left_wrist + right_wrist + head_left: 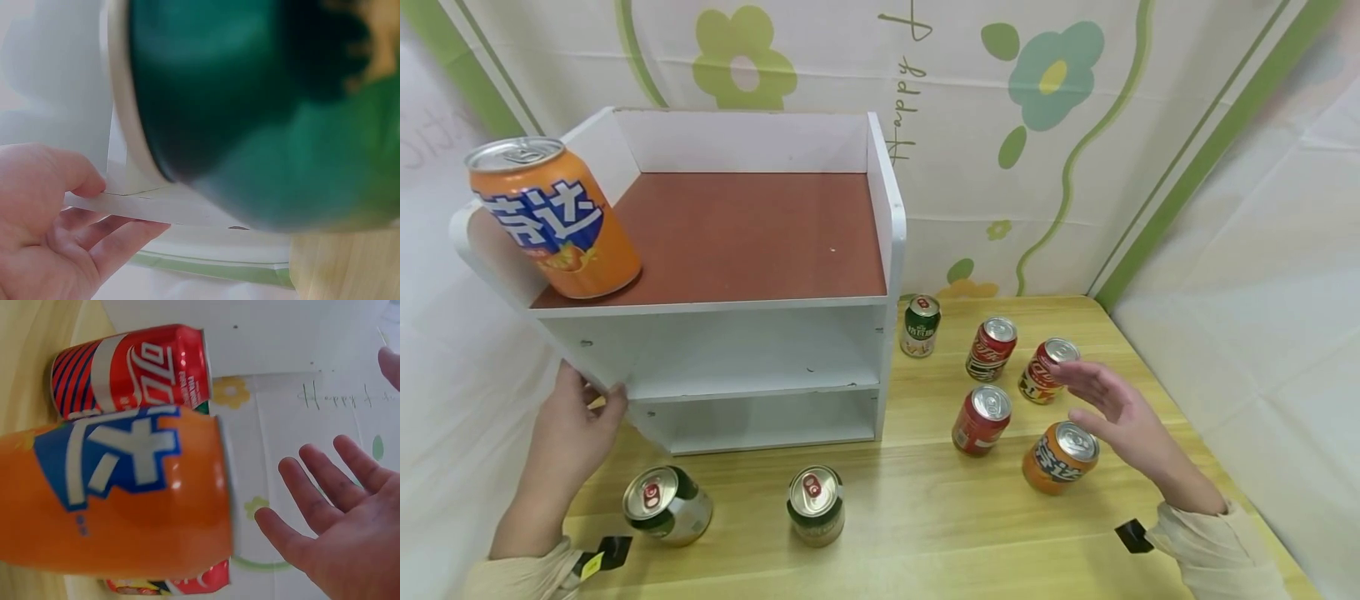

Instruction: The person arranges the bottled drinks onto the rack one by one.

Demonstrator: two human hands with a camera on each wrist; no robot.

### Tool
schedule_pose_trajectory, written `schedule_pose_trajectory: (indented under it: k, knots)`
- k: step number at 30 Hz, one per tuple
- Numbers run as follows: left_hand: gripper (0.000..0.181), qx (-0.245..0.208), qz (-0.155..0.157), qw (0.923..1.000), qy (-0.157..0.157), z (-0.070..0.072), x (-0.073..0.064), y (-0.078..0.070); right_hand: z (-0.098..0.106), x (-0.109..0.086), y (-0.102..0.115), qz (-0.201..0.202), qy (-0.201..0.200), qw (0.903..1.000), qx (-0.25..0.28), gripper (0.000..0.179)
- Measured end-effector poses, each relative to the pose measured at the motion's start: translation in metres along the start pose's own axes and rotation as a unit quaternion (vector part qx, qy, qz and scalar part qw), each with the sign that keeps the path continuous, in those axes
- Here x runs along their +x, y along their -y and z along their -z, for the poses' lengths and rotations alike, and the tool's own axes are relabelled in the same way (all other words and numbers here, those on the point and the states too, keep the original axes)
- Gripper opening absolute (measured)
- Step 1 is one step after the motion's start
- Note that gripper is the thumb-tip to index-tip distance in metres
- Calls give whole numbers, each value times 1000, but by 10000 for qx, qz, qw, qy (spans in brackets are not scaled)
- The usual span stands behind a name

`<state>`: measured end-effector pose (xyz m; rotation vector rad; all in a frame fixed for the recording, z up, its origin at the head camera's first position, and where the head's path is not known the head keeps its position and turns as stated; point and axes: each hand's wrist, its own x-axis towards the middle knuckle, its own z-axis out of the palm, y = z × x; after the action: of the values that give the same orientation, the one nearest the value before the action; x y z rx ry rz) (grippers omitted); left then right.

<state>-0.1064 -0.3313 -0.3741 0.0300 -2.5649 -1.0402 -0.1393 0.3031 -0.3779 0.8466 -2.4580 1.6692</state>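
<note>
My left hand [571, 425] pinches the edge of the left side panel of a white shelf unit [887, 225]. In the left wrist view the thumb lies on one face of the panel edge [187, 209] and the fingers on the other. A green can [670, 505] stands close to this hand and fills much of that view. My right hand [1123, 421] hovers with fingers extended above an orange Fanta can [1060, 458], holding nothing. Near it stand a red can [981, 421] and two red Coca-Cola cans [991, 350] [1047, 371].
Another orange can [561, 225] stands on the shelf unit's brown top [745, 233], at its front left corner. A green can [816, 507] is in front of the unit, and another [921, 327] sits beside its right side. Flowered cloth [970, 167] hangs behind the wooden table [940, 533].
</note>
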Motion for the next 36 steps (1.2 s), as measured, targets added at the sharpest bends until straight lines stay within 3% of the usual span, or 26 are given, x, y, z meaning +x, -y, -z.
schedule_pose_trajectory:
  k: [6, 16, 25, 36]
  knots:
    - [56, 18, 33, 10000, 19, 1, 0, 0, 4, -13, -17, 171, 299, 9984, 448, 64]
    - [55, -64, -5, 10000, 52, 1, 0, 1, 4, -36, -50, 54, 609, 9939, 921, 72]
    - [53, -42, -38, 10000, -4, 0, 0, 1, -2, -43, -64, 284, 820, 9890, 1194, 82]
    - [54, 49, -10, 10000, 43, 1, 0, 1, -7, -49, -72, 83, 765, 9883, 1319, 87]
